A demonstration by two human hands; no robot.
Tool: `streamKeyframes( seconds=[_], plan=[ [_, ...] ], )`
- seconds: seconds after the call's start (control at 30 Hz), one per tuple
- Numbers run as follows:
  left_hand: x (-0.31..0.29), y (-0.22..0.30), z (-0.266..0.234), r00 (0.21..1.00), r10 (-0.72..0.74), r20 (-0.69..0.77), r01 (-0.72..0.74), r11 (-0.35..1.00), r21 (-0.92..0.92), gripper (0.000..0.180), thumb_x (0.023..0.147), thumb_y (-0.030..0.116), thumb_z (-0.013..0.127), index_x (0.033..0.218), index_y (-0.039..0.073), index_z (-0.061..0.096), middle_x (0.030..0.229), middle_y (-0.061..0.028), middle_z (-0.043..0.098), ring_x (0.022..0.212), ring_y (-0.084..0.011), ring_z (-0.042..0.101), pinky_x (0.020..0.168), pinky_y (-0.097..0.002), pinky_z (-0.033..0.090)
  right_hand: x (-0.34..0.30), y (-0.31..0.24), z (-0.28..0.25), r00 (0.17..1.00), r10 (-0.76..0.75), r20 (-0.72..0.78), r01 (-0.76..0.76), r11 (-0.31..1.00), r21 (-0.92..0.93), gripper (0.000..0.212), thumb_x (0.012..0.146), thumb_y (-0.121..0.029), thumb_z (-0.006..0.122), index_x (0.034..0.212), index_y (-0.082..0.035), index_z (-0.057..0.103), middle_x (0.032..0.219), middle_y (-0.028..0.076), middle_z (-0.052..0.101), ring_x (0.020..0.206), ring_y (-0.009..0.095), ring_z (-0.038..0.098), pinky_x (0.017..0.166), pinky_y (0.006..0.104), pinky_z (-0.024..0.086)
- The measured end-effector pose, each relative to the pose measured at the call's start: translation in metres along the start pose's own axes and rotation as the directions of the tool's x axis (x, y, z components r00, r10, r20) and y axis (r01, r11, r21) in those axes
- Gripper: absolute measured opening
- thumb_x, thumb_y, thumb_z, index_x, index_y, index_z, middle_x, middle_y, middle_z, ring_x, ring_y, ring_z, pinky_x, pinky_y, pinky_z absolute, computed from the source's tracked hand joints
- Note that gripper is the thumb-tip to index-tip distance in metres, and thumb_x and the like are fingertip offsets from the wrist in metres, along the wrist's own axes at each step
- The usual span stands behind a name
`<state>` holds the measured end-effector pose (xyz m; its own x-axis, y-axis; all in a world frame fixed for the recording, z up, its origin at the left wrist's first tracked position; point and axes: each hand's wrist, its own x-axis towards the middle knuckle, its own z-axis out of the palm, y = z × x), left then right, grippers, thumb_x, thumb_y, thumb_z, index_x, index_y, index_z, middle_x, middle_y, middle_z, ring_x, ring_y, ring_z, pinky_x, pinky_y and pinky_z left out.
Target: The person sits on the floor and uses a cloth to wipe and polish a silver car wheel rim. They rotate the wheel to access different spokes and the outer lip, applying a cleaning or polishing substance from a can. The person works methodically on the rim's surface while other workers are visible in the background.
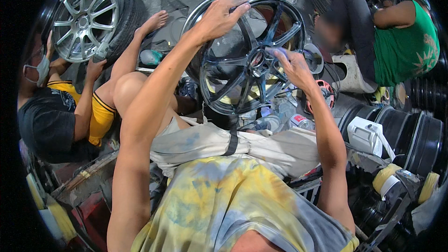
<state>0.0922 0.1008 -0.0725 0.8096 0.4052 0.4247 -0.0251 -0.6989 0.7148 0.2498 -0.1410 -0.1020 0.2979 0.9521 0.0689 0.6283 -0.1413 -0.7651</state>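
Observation:
A glossy black alloy wheel rim (252,56) with wide spokes stands tilted in front of me, above my lap. My left hand (225,16) is closed over the upper left of its outer edge, thumb pointing right. Beside the hub, my right hand (294,67) has its fingers bent against the wheel's face. They press something small and bluish-grey there, too hidden to name. Behind the black wheel shows the edge of another round metal rim (189,25). A grey cloth (196,147) covers my lap.
At left, a masked person in black (46,130) works with a hand tool on a silver wheel (83,21) beside a tyre. A person in green (406,46) sits at right. Stacked dark rims (420,140) and a white plastic container (366,135) stand near my right arm.

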Motion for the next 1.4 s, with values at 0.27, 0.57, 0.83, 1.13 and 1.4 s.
streamKeyframes(
  seconds=[0.27,0.57,0.83,1.13,1.4],
  plan=[
    [0.003,0.004,0.008,0.999,-0.007,0.045,0.008,1.000,-0.001,0.041,0.105,0.031,0.060,0.125,-0.004,0.069,0.113,-0.0170,0.071,0.107,-0.0296,0.068,0.095,-0.0375,0.049,0.012,0.000,0.017,0.996,0.072,-0.047,-0.080,0.979,-0.185,0.042,0.109,-0.036,0.046,0.103,0.000,0.068,0.084,0.028,0.066,0.087,0.051,0.063,0.076,0.0552,0.048],
    [0.000,0.015,0.009,0.999,0.002,0.049,-0.003,1.000,0.012,0.042,0.106,0.032,0.059,0.126,-0.004,0.068,0.118,-0.0173,0.071,0.113,-0.0302,0.067,0.099,-0.0373,0.048,0.014,0.002,0.042,0.968,0.071,-0.241,-0.137,0.953,-0.271,0.038,0.107,-0.034,0.050,0.111,-0.007,0.076,0.085,0.027,0.070,0.083,0.047,0.068,0.073,0.0562,0.053],
    [-0.005,0.007,-0.002,0.997,-0.078,-0.017,0.078,0.997,-0.014,0.040,0.105,0.029,0.060,0.123,-0.004,0.070,0.118,-0.0189,0.073,0.110,-0.0316,0.069,0.097,-0.0372,0.050,-0.030,-0.001,0.052,0.897,-0.145,-0.419,0.115,0.989,-0.095,0.026,0.104,-0.014,0.056,0.120,0.000,0.071,0.095,0.023,0.067,0.087,0.043,0.065,0.078,0.0481,0.053],
    [-0.006,0.001,-0.010,0.974,-0.226,0.036,0.228,0.971,-0.071,0.040,0.108,0.030,0.058,0.122,-0.005,0.070,0.113,-0.0107,0.073,0.107,-0.0174,0.065,0.099,-0.0308,0.047,0.031,-0.037,0.098,0.730,-0.142,-0.669,0.204,0.979,0.014,0.026,0.096,-0.010,0.065,0.120,-0.002,0.073,0.093,0.016,0.063,0.093,0.037,0.063,0.083,0.0444,0.050],
    [-0.005,-0.001,-0.017,0.964,-0.263,0.037,0.265,0.964,-0.034,0.044,0.110,0.034,0.054,0.120,-0.006,0.069,0.105,-0.0092,0.072,0.102,-0.0147,0.061,0.096,-0.0297,0.047,0.027,-0.033,0.098,0.734,-0.140,-0.665,0.194,0.981,0.007,0.024,0.094,-0.007,0.067,0.116,-0.002,0.075,0.089,0.014,0.062,0.085,0.034,0.058,0.079,0.0438,0.047]
  ],
)
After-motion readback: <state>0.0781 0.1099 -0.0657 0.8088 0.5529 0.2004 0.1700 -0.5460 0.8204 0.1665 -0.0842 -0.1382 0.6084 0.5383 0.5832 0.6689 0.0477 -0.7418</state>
